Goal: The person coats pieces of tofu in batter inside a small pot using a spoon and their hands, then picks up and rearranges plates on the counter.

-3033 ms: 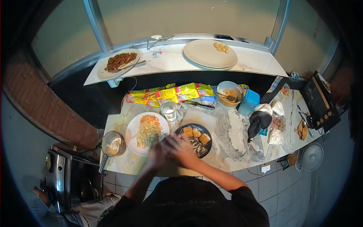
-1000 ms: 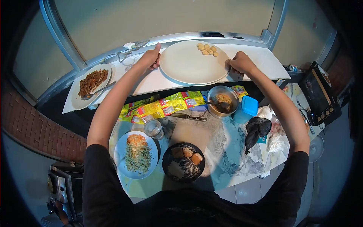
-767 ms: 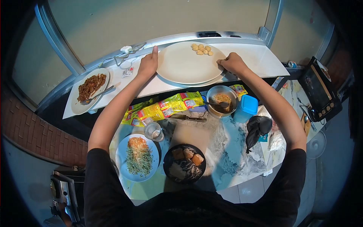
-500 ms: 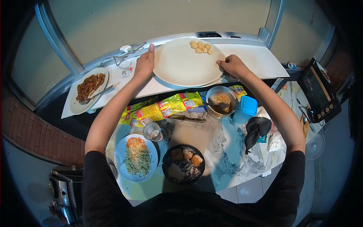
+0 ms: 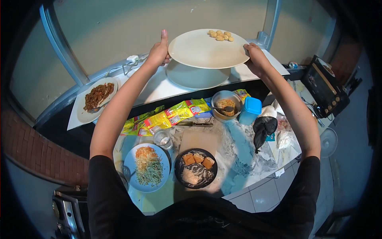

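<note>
A large cream oval plate [image 5: 203, 51] is held up above the white shelf [image 5: 149, 85], with several small round pale balls [image 5: 220, 35] near its far right edge. My left hand [image 5: 160, 51] grips the plate's left rim, thumb pointing up. At the right rim my right hand [image 5: 256, 55] is closed on the plate, its thumb over the edge. Beneath it, a second pale plate [image 5: 199, 77] lies on the shelf, partly covered by the raised one.
On the shelf's left is a plate of brown food [image 5: 98, 95]. Below are yellow packets [image 5: 171, 115], a glass [image 5: 162, 139], a shredded-vegetable plate [image 5: 149, 169], a black plate [image 5: 195, 169], a bowl [image 5: 226, 105], a blue container [image 5: 250, 109] and a knife [image 5: 195, 124].
Both hands have gone from the lower counter to the oval plate and lifted it off the plate underneath, up and slightly right. The small balls have moved with it.
</note>
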